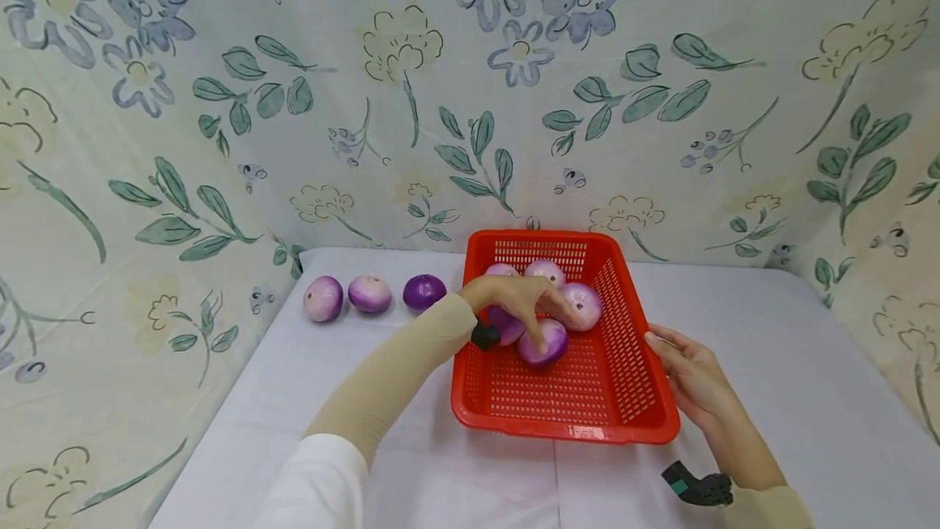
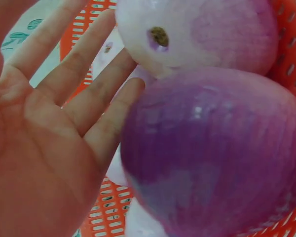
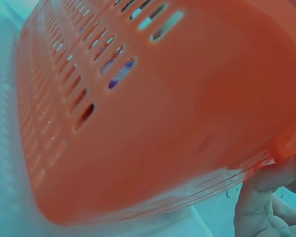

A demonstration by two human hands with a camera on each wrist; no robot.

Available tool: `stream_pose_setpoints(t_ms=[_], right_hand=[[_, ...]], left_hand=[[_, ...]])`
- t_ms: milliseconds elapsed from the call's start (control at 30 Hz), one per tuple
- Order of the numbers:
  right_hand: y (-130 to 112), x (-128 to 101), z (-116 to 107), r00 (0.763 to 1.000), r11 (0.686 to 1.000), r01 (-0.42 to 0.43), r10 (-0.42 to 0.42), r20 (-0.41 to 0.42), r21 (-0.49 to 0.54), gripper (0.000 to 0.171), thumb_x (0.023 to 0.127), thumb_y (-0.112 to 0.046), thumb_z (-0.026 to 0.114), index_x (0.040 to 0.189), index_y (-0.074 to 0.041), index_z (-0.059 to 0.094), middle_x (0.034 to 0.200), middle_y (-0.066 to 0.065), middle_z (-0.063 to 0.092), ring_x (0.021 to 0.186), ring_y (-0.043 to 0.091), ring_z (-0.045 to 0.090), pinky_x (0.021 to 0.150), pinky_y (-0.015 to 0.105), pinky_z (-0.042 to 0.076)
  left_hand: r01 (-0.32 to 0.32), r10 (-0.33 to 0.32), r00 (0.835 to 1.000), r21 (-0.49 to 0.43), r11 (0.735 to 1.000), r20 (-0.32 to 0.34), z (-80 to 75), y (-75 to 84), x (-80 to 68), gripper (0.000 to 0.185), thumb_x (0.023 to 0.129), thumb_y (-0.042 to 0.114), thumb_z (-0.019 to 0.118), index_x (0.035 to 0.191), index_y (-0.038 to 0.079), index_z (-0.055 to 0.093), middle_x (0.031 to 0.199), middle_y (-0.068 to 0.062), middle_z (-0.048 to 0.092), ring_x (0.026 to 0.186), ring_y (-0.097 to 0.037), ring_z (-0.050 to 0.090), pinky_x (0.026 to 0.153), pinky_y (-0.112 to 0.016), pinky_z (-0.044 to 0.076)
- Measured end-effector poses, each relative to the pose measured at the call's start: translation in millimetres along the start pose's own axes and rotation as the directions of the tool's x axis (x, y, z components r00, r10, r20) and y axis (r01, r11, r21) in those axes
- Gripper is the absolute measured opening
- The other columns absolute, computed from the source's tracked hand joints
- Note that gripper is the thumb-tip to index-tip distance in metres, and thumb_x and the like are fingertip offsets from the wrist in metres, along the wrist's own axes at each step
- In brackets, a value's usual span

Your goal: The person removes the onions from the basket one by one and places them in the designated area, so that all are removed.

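Front onion: a purple-and-white onion point(image 1: 544, 343) lies in the red basket point(image 1: 631, 398), nearest the person of the cluster inside; in the left wrist view it fills the lower right as a deep purple bulb point(image 2: 214, 153).
Left hand: the left hand point(image 1: 523, 299) reaches over the basket's left wall, fingers straight and spread, not closed round anything; its fingertips come down on the front onion. The left wrist view shows the open palm point(image 2: 44, 148) with the fingers point(image 2: 96, 94) lying just beside the bulb, the nearest finger touching its skin.
Neighbouring onions: a paler onion point(image 1: 583, 305) sits just behind, touching the front one point(image 2: 197, 32); two more point(image 1: 546, 271) lie toward the far wall, partly hidden by the hand.
Right hand: the right hand point(image 1: 690, 374) rests against the basket's right rim, fingers fairly straight along the outside wall; in the right wrist view one fingertip point(image 3: 266, 187) presses the rim edge.
Basket: it stands on the white table point(image 1: 793, 349), near the middle.
Row outside: three onions point(image 1: 370, 293) lie in a line on the cloth to the basket's left, well apart from both hands.
Backdrop: floral fabric point(image 1: 294, 104) behind and at both sides.
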State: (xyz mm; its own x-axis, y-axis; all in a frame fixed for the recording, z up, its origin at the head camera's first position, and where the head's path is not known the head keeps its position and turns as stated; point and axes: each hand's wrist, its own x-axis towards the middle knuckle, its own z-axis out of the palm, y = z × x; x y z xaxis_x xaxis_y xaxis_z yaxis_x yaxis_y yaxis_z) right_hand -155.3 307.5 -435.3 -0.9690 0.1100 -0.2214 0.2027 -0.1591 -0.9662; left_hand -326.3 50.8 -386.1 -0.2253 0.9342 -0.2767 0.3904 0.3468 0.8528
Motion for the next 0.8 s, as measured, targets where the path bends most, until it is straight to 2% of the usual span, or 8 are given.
stream_pose_setpoints(t_ms=[133, 300, 433, 667, 800], right_hand=[[-0.4, 0.0, 0.2, 1.000, 1.000, 0.004, -0.004, 0.000, 0.002, 0.068, 0.099, -0.032, 0.063, 0.152, -0.004, 0.029, 0.105, -0.015, 0.066, 0.094, 0.006, 0.064, 0.082, 0.026, 0.057], [-0.8, -0.6, 0.6, 1.000, 1.000, 0.012, -0.013, 0.008, 0.022, 0.062, 0.100, -0.030, 0.062, 0.149, -0.006, 0.033, 0.106, -0.013, 0.067, 0.094, 0.006, 0.065, 0.082, 0.026, 0.057], [-0.9, -0.8, 0.4, 1.000, 0.999, 0.011, -0.011, 0.013, 0.035, 0.059, 0.100, -0.029, 0.062, 0.148, -0.007, 0.035, 0.106, -0.013, 0.068, 0.094, 0.007, 0.066, 0.082, 0.026, 0.057], [0.2, 0.8, -1.0, 1.000, 0.999, 0.006, -0.006, 0.015, 0.044, 0.054, 0.100, -0.028, 0.061, 0.146, -0.009, 0.038, 0.106, -0.012, 0.068, 0.094, 0.007, 0.066, 0.082, 0.027, 0.057], [-0.2, 1.5, -1.3, 1.000, 0.999, 0.008, -0.008, 0.014, 0.036, 0.056, 0.100, -0.029, 0.061, 0.147, -0.008, 0.036, 0.106, -0.013, 0.068, 0.094, 0.007, 0.066, 0.082, 0.027, 0.057]], left_hand=[[0.053, -0.052, 0.998, 0.043, 0.998, -0.030, 0.2, -2.7, 0.8, 0.066, 0.077, 0.005, 0.086, 0.138, 0.008, 0.060, 0.137, 0.001, 0.061, 0.128, -0.010, 0.051, 0.112, -0.032, 0.036], [0.126, -0.120, 0.991, 0.128, 0.984, -0.053, 1.0, -5.6, 1.7, 0.060, 0.075, 0.010, 0.087, 0.132, 0.015, 0.067, 0.128, 0.012, 0.063, 0.122, -0.010, 0.050, 0.107, -0.035, 0.042], [0.126, -0.121, 0.992, 0.122, 0.984, -0.045, 2.3, -7.8, 3.4, 0.060, 0.074, 0.011, 0.088, 0.130, 0.016, 0.068, 0.126, 0.013, 0.063, 0.119, -0.010, 0.050, 0.104, -0.034, 0.044], [0.121, -0.121, 0.993, 0.126, 0.985, -0.008, 4.0, -6.8, 6.3, 0.065, 0.073, 0.013, 0.090, 0.133, 0.013, 0.066, 0.125, 0.012, 0.064, 0.116, -0.008, 0.053, 0.107, -0.032, 0.041], [0.137, -0.136, 0.991, 0.125, 0.983, -0.013, 4.4, -7.2, 8.4, 0.066, 0.072, 0.015, 0.091, 0.133, 0.015, 0.066, 0.121, 0.014, 0.065, 0.112, -0.007, 0.055, 0.104, -0.029, 0.043]])
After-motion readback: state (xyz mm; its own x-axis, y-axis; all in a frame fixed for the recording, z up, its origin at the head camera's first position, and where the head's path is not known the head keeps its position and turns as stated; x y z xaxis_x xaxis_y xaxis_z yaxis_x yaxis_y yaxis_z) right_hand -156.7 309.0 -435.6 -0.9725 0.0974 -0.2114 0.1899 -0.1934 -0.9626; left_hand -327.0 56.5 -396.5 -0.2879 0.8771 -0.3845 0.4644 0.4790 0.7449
